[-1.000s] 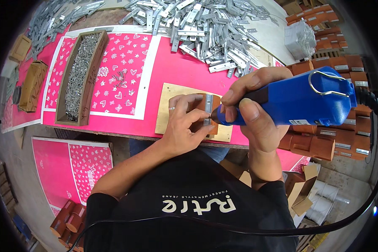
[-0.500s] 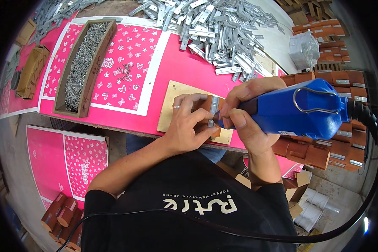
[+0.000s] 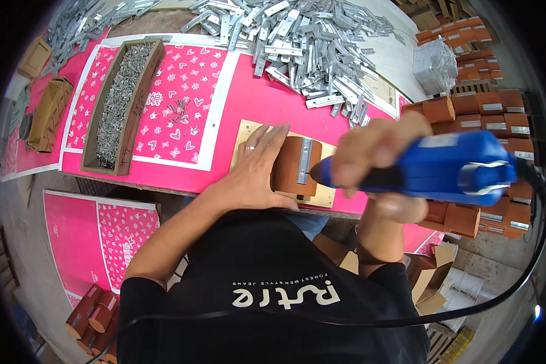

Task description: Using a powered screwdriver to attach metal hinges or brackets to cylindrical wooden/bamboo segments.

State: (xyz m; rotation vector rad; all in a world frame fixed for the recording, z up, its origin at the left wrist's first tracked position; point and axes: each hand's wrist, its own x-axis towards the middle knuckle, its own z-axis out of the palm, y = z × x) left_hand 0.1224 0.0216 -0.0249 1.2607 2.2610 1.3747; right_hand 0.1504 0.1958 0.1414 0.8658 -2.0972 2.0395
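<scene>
My right hand grips a blue electric screwdriver, its tip pointing left at a metal strip. The hand and tool are smeared by motion. The silver strip lies along the top of a reddish-brown, rounded wooden block, which sits on a pale wooden board. Against the block's left side rests my left hand, fingers stretched out and thumb extended along the near end. Whether the tip touches the strip I cannot tell.
A long wooden box of screws stands to the left, with a few loose screws beside it. Metal strips are heaped at the back. Stacked brown blocks stand at right. The tool's black cable loops across my front.
My left hand has slid left off the strip and its fingers have straightened, uncovering the block. The screwdriver has swung slightly, its rear end shifting right, still in my right hand.
</scene>
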